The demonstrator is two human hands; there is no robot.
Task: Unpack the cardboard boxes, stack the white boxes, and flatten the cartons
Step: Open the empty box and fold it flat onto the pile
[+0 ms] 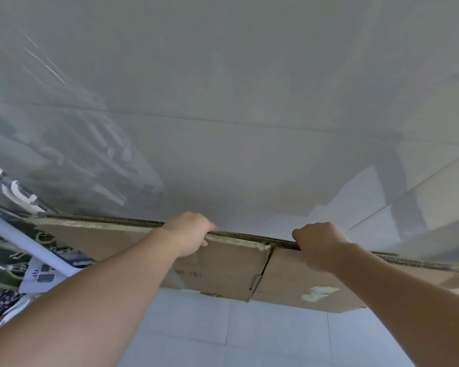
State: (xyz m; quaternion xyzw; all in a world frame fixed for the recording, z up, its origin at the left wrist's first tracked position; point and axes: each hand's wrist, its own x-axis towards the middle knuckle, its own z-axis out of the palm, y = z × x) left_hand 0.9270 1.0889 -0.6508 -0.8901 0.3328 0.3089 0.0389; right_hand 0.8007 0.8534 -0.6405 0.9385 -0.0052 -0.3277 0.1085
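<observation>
A flattened brown cardboard carton (223, 268) stands on edge in front of me, spanning most of the view's width, with tape scraps on its face and a split between two flaps near the middle. My left hand (190, 233) grips its top edge left of the middle, fingers curled over the far side. My right hand (319, 241) grips the same top edge right of the middle. No white boxes are in view.
The pale tiled floor (249, 335) lies below the carton. A glossy grey wall (223, 115) fills the view behind it. At the left edge are a white pole (24, 238) and dark patterned fabric (0, 266).
</observation>
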